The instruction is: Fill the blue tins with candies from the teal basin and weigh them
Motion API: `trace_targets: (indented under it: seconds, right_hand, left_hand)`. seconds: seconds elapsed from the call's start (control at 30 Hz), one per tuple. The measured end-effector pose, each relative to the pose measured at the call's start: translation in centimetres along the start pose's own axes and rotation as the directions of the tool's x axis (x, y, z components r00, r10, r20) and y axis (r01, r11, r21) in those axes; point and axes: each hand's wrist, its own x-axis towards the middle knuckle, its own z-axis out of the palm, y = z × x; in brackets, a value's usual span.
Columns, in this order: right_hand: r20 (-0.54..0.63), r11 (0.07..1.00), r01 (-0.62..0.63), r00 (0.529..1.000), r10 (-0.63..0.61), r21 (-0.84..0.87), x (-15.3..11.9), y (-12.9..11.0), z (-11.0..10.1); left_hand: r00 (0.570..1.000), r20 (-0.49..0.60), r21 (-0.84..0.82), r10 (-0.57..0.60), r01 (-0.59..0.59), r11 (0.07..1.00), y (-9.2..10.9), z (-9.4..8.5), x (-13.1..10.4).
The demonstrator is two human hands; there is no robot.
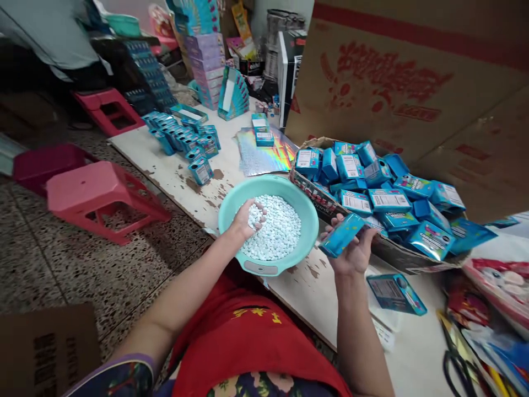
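Observation:
A turquoise basin of small white pellets stands in front of me. My left hand is inside it, palm up, with fingers curled around some pellets. To the right of the basin, my right hand grips a small blue carton, which is held tilted above the table. Beside the right forearm, another blue carton with a round hole lies on the table.
A cardboard tray heaped with blue cartons is at the right, before a large cardboard box. Blue cartons stand in rows at the left. Scissors lie at lower right. Red stools and a person are at left.

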Motion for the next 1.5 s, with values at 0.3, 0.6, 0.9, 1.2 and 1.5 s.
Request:
trace_targets:
  seconds: [0.3,0.6,0.9,1.2,1.5]
  right_hand:
    - [0.169,0.929,-0.279,0.931,0.324,-0.244,0.3,5.5,7.0]
    - [0.076,0.914,-0.339,0.929,0.362,-0.222,2.6,7.9,5.5]
    - [0.191,0.627,0.223,0.974,-0.119,-0.747,1.7,7.3,5.1]
    - [0.510,0.389,0.533,0.843,-0.172,-0.751,-0.4,8.4,6.4]
    - [0.397,0.392,0.434,0.901,-0.176,-0.811,-1.1,7.7,6.2]
  left_hand:
    - [0.998,0.004,0.027,0.057,-0.057,0.998,-0.1,-0.4,-0.2]
    - [0.988,-0.059,-0.009,0.145,-0.146,0.989,-0.4,-0.9,0.6]
    - [0.983,0.057,0.000,0.174,-0.174,0.985,0.3,0.3,-1.3]
    - [0.794,0.130,0.131,0.594,-0.608,0.783,-0.6,4.7,-2.4]
    - [0.746,0.108,0.209,0.657,-0.663,0.718,-1.3,4.7,-1.8]
